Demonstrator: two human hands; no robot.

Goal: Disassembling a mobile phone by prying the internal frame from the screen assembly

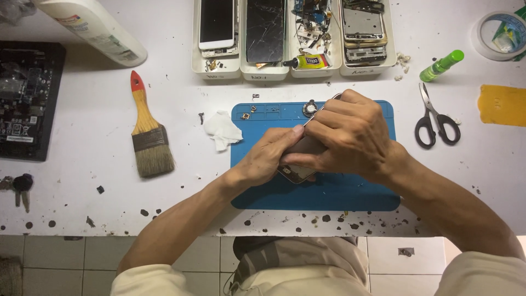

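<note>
Both my hands hold a slim phone body (300, 156) over a blue work mat (329, 194) in the middle of the white table. My left hand (269, 154) grips its lower left edge, thumb pressed along the top side. My right hand (350, 134) wraps over the upper right part and hides most of it. A corner of the phone (296, 174) shows below my fingers. A small round metal part (310, 108) and tiny pieces lie on the mat's far edge.
A paintbrush (149, 131) and a crumpled white wipe (222, 130) lie left of the mat. Black scissors (434, 118), a green bottle (441, 66) and a yellow card (501, 105) lie right. White trays (293, 71) of phone parts stand behind. A black circuit board (24, 98) sits far left.
</note>
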